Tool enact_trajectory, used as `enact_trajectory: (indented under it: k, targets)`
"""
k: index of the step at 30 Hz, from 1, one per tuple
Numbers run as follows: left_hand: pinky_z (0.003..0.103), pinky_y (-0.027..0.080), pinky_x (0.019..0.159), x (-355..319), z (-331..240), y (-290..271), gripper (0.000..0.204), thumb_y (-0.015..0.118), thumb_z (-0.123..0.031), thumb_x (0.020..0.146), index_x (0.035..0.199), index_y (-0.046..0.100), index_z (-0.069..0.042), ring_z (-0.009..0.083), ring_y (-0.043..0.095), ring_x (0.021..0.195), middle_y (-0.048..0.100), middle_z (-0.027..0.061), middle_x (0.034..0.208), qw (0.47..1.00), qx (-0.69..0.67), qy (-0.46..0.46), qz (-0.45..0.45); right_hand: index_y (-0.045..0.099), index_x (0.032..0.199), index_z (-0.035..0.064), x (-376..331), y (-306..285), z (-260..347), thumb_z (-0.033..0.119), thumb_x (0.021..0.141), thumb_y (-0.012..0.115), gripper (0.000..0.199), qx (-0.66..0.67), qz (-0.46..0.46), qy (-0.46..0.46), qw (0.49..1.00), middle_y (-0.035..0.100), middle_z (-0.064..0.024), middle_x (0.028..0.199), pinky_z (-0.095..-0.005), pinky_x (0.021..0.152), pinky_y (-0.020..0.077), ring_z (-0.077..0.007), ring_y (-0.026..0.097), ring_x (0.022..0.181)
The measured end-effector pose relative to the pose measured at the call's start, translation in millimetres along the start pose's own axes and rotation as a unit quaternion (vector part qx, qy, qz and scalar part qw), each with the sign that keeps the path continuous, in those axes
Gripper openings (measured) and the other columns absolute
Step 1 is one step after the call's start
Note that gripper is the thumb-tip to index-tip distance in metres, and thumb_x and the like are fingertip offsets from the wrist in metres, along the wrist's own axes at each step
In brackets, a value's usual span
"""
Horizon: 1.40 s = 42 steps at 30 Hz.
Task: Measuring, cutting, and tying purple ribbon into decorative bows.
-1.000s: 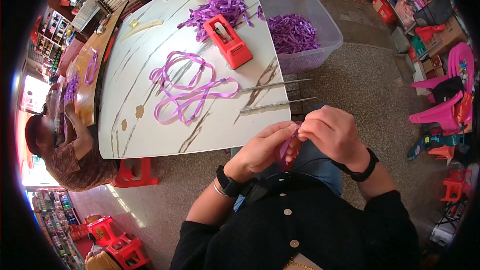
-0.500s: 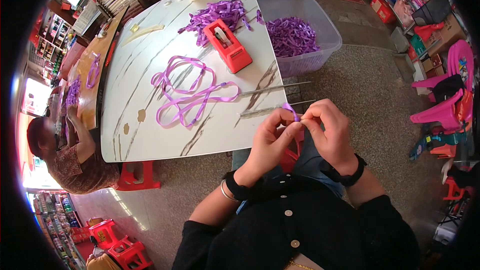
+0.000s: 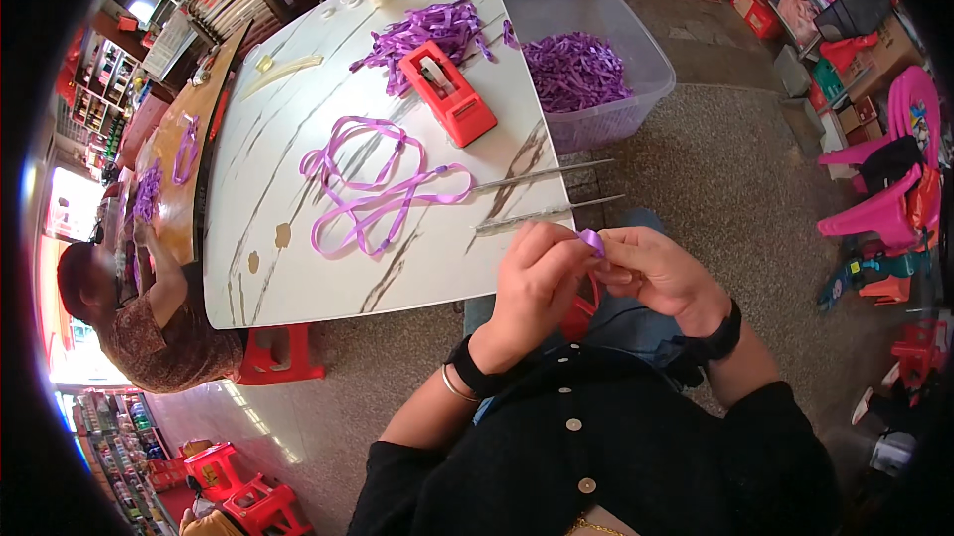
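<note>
Close to the front right corner of the white marbled table [image 3: 427, 278], my two hands meet over my lap. A short loop of purple ribbon [image 3: 593, 240] is pinched between them. My left hand [image 3: 542, 273] has its thumb and fingers closed on the ribbon's left side. From the other side my right hand [image 3: 658, 273] grips it, fingertips pressed together; they hide the ribbon's lower end. Long purple ribbon lanyards [image 3: 376, 202] lie in loose loops on the table. Behind them stand a red tape dispenser [image 3: 462, 117] and a heap of purple ribbons [image 3: 437, 31].
Two thin metal rods [image 3: 545, 174] jut past the table's right edge. Beyond that edge sits a clear plastic bin [image 3: 621, 119] of purple ribbons. At left, another person [image 3: 149, 327] handles purple ribbons at a wooden table [image 3: 174, 208]. Pink chairs [image 3: 874, 213] stand at right.
The ribbon between my fingers has turned and now shows as a wider loop. My right hand has rolled over, its fingers now closer together, and my left hand has curled in.
</note>
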<state>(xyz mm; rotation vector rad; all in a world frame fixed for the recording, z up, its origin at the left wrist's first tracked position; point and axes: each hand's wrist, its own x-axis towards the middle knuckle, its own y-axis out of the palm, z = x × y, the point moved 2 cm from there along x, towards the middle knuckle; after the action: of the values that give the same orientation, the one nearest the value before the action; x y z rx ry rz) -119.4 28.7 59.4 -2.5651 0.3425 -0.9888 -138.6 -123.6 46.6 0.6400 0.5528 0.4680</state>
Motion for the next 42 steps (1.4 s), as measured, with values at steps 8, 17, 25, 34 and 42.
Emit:
enact_trajectory:
  k: [8, 17, 25, 34, 42]
  targets:
    - [0.03, 0.042, 0.058, 2.1, -3.6, -3.5, 0.031, 0.061, -0.002, 0.056, 0.086, 0.059, -0.009, 0.0207, 0.051, 0.069, 0.054, 0.0034, 0.078, 0.996, 0.032, 0.078, 0.028, 0.047, 0.078, 0.0099, -7.9, 5.7, 0.9, 0.026, 0.088, 0.048, 0.019, 0.088, 0.016, 0.114, 0.989, 0.036, 0.0074, 0.066, -0.0154, 0.046, 0.023, -0.001, 0.031, 0.052]
    - [0.024, 0.041, 0.063, 6.5, -2.4, -4.7, 0.011, 0.062, -0.002, 0.072, 0.081, 0.057, -0.003, 0.0185, 0.052, 0.068, 0.053, 0.0056, 0.076, 0.99, -0.123, -0.039, 0.055, 0.05, 0.086, 0.0064, -13.8, 7.6, -3.0, 0.025, 0.09, 0.047, 0.019, 0.067, 0.094, 0.002, 0.993, 0.042, 0.0045, 0.07, -0.017, 0.046, 0.0263, -0.0032, 0.035, 0.056]
    - [0.023, 0.041, 0.067, -3.7, 5.5, 0.5, 0.013, 0.055, -0.015, 0.085, 0.085, 0.055, -0.002, 0.0103, 0.05, 0.071, 0.053, 0.0024, 0.076, 0.752, -0.528, -0.372, 0.132, 0.061, 0.089, 0.0085, -25.6, 28.1, 37.8, 0.008, 0.068, 0.069, 0.023, -0.608, -0.137, -0.502, 0.6, 0.056, -0.0031, 0.078, -0.0235, 0.048, 0.0395, -0.0117, 0.05, 0.058]
    - [0.02, 0.038, 0.062, -8.8, 9.1, 2.9, 0.011, 0.056, -0.014, 0.084, 0.087, 0.057, -0.003, 0.0066, 0.048, 0.067, 0.053, -0.0007, 0.074, 0.695, -0.583, -0.394, 0.148, 0.059, 0.08, 0.007, -23.7, 34.3, 37.0, 0.004, 0.064, 0.068, 0.019, -0.676, -0.105, -0.535, 0.495, 0.055, -0.0034, 0.07, -0.0252, 0.046, 0.0412, -0.0155, 0.053, 0.057]
    - [0.026, 0.042, 0.06, 3.0, -4.7, -3.4, 0.011, 0.067, -0.001, 0.07, 0.078, 0.059, -0.002, 0.0145, 0.052, 0.067, 0.054, 0.0043, 0.073, 0.977, -0.161, -0.133, 0.042, 0.049, 0.076, 0.0011, -19.2, 26.5, 23.6, -0.002, 0.072, 0.055, 0.008, -0.571, -0.204, -0.335, 0.721, 0.048, -0.0037, 0.07, -0.0233, 0.049, 0.0384, -0.0122, 0.049, 0.055]
